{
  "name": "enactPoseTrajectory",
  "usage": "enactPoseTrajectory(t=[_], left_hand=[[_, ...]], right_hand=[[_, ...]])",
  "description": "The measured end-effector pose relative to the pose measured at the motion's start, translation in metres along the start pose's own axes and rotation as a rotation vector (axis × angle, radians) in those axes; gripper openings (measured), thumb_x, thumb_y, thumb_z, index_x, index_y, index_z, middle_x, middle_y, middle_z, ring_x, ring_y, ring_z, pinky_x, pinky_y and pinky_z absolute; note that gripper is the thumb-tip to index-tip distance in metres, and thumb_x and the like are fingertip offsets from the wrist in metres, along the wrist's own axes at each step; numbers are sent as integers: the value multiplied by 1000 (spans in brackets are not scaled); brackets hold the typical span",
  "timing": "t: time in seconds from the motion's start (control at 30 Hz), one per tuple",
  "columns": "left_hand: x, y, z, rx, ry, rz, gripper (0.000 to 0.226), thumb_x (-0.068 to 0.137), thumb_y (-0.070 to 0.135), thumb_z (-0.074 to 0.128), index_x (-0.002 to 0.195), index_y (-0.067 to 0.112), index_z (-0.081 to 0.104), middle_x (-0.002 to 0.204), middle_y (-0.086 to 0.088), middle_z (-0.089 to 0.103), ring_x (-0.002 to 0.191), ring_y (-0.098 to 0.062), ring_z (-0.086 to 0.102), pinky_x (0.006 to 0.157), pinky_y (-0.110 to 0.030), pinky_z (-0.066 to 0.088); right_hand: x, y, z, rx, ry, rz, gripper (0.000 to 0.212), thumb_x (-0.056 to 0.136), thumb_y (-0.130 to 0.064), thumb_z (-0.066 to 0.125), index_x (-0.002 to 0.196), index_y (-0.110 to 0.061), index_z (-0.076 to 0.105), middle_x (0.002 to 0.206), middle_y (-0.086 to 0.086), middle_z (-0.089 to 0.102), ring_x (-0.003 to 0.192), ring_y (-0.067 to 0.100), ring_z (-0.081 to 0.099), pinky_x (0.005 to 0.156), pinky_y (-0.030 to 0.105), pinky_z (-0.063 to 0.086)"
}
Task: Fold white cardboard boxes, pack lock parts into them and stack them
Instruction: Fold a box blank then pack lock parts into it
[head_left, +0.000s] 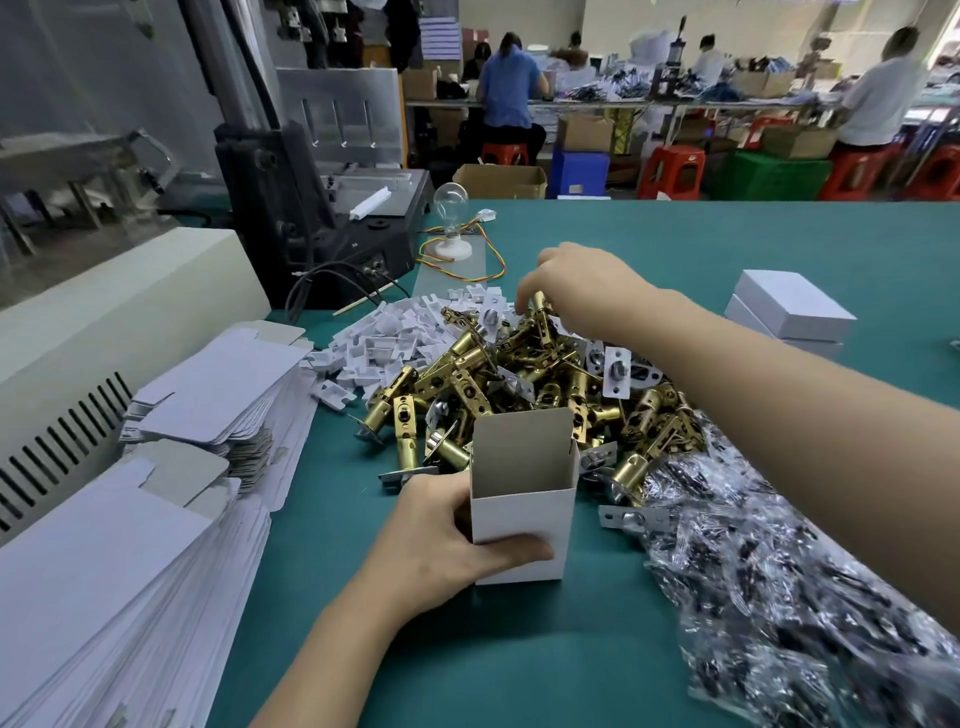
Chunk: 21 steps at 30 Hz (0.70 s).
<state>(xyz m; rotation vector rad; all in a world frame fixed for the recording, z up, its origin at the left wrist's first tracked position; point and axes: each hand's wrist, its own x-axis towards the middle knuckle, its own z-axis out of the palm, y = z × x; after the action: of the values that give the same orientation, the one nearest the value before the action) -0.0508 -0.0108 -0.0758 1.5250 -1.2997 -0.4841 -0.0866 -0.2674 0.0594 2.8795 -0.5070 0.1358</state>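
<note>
Clamped the left hand (441, 540) round the lower part of the open-topped white box (522, 512), upright on the green table (519, 649) just in front of the brass latch pile (519, 374); reached the right hand (582, 283) down onto the pile's far side, fingers curled; could not tell whether anything was pinched.

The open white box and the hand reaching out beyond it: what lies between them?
Head view: a heap of brass lock parts lies between the open white box, gripped by the left hand, and the right hand.
</note>
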Motion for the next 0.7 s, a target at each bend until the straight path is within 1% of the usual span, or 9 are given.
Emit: enactPoseTrajectory(t=[0.1,0.23,0.27,0.33,0.4,0.47,0.57,0.63,0.7], left_hand=[[0,0,0,-1,-1,-4,26,70,52,89,91,54,74,89,18,76,81,-3,72,70,-23,55],[1,-1,1,2,-1,-15,24,71,52,89,90,50,75,88,16,77,79,-6,72,69,-29,58],[1,-1,1,5,-2,-17,24,71,52,89,90,50,75,88,15,77,80,-7,73,69,-30,58],[0,-1,1,6,0,-18,24,71,52,89,91,49,76,89,16,77,81,-7,73,69,-27,57],[0,-2,1,5,7,-23,27,71,53,89,93,47,76,89,16,77,81,-6,73,70,-24,57],[0,-1,1,-2,12,-23,28,71,54,89,95,47,76,91,17,77,83,-6,74,72,-23,57],[0,0,1,-9,27,-21,26,70,55,89,92,50,76,93,20,78,87,-4,74,73,-19,56],[0,1,1,-24,38,-27,29,69,55,89,94,47,76,94,20,78,89,-1,74,75,-17,55],[1,0,1,-48,53,-34,34,69,54,89,97,42,76,95,20,79,91,0,75,76,-15,55]], right_hand=[[2,1,0,-78,-59,-35,57,92,7,59,128,-36,67,101,-3,46,110,28,58,71,35,38],[4,4,-5,-196,-7,-100,46,95,-2,62,125,-36,70,117,3,63,107,28,64,70,33,42],[4,5,-6,-224,4,-119,42,96,-4,64,124,-36,70,115,3,65,105,28,64,69,32,41],[4,9,-8,-269,23,-163,38,97,-8,65,122,-35,71,105,1,63,98,28,65,67,32,39],[3,13,-7,-277,62,-181,32,98,-11,65,121,-32,70,95,-1,55,94,28,64,67,33,35],[0,15,-6,-236,141,-153,26,99,-13,64,121,-26,67,97,3,55,92,31,64,68,35,37],[-7,14,-11,-123,303,-12,23,99,-22,65,122,-15,65,108,9,62,95,34,63,75,43,51],[-15,10,-19,58,415,96,27,97,-26,68,121,-13,65,113,9,63,99,34,62,78,45,52],[-27,3,-29,313,502,137,26,95,-29,71,116,-14,68,108,4,64,95,27,61,80,43,51]])
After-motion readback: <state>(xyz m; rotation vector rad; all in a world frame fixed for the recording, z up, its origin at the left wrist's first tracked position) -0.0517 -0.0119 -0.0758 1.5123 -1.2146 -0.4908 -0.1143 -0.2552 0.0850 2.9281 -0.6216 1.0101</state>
